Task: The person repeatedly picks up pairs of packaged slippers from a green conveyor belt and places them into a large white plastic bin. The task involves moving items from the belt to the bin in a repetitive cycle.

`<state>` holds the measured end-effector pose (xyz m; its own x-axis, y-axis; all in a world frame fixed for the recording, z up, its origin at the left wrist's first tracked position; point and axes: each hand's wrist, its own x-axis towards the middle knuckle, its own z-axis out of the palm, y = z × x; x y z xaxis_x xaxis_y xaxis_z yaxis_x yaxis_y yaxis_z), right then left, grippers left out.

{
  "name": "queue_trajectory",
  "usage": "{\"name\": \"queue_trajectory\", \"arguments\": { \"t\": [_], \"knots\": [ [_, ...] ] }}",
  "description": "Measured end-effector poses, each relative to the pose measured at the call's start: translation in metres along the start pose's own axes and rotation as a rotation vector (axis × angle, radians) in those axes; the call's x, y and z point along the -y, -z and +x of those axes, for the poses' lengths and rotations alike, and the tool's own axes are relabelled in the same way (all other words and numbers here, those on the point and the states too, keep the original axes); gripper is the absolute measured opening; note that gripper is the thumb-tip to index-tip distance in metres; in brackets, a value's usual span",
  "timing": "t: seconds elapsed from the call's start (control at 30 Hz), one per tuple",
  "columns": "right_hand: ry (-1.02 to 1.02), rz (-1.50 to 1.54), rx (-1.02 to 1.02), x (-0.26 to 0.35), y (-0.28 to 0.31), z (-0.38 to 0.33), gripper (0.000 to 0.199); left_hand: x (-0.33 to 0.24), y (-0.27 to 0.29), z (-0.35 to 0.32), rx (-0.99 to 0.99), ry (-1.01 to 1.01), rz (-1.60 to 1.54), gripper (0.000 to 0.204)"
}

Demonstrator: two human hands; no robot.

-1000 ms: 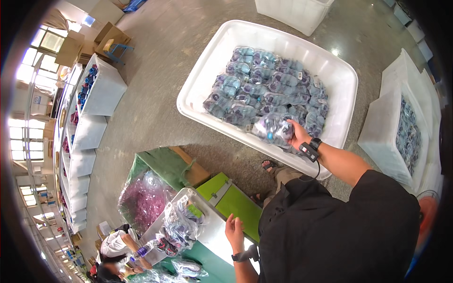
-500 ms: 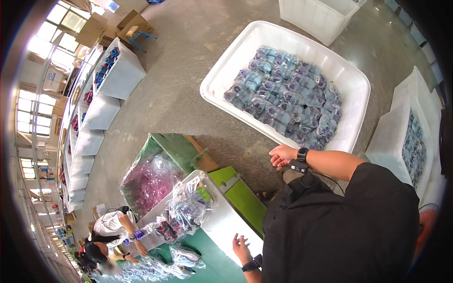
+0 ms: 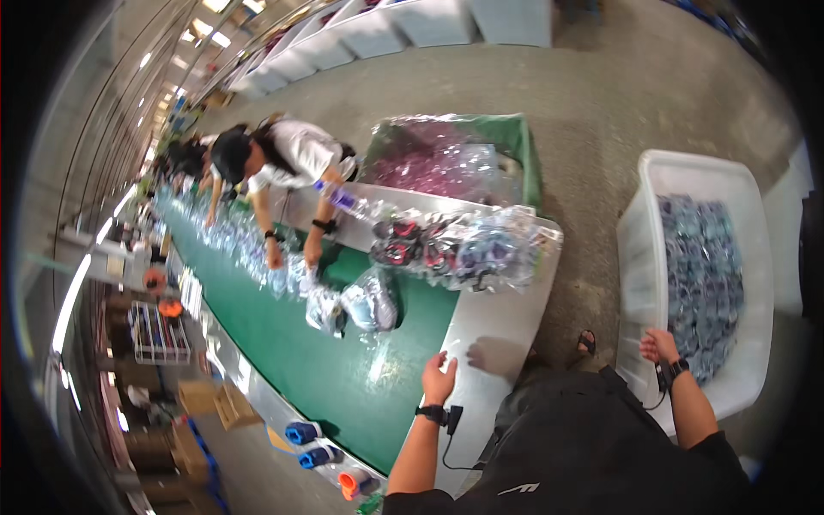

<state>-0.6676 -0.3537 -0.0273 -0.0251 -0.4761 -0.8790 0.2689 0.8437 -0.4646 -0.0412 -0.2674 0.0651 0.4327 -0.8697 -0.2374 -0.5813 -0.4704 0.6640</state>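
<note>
My left hand (image 3: 439, 378) is over the metal end of the green conveyor belt (image 3: 414, 345), fingers apart and holding nothing. My right hand (image 3: 659, 346) hangs by the near wall of a white bin (image 3: 755, 184), its fingers loosely curled with nothing seen in them. Rows of shoes in clear bags (image 3: 699, 283) fill the bin. Ahead of my left hand, two bagged pale shoes (image 3: 371, 300) lie on the belt. Beyond them, dark-and-red bagged shoes (image 3: 399, 243) and other clear packages (image 3: 493, 249) are heaped along the metal edge.
A co-worker in a white shirt (image 3: 300, 150) leans over the belt with both hands at bagged shoes. Behind the heap stands a green-lined container (image 3: 512, 137) of pink wrapped items. Blue shoes (image 3: 302, 432) and an orange cup-like thing (image 3: 350, 483) lie along the lower belt edge.
My view has swung left, so the belt now fills the middle and the white bin sits at the right. My left hand has come further into view, over the metal end.
</note>
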Motion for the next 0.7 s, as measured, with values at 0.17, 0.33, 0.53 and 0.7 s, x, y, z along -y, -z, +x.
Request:
{"name": "queue_trajectory", "arguments": {
  "t": [0.17,0.33,0.53,0.7],
  "knots": [
    [-0.026,-0.23,-0.091,0.008,-0.021,-0.016,0.025,0.062,0.053,0.061,-0.291,0.046,0.133,0.047],
    [0.034,-0.369,-0.139,0.023,-0.042,-0.028,0.026,0.124,0.085,0.144,-0.518,0.165,0.049,0.058],
    [0.125,-0.605,-0.007,0.023,-0.08,-0.045,0.026,0.211,0.104,0.21,-0.446,0.554,-0.259,0.084],
    [0.062,-0.656,0.047,0.014,-0.091,-0.048,0.023,0.214,0.089,0.203,-0.336,0.658,-0.532,0.09]
  ]
}}
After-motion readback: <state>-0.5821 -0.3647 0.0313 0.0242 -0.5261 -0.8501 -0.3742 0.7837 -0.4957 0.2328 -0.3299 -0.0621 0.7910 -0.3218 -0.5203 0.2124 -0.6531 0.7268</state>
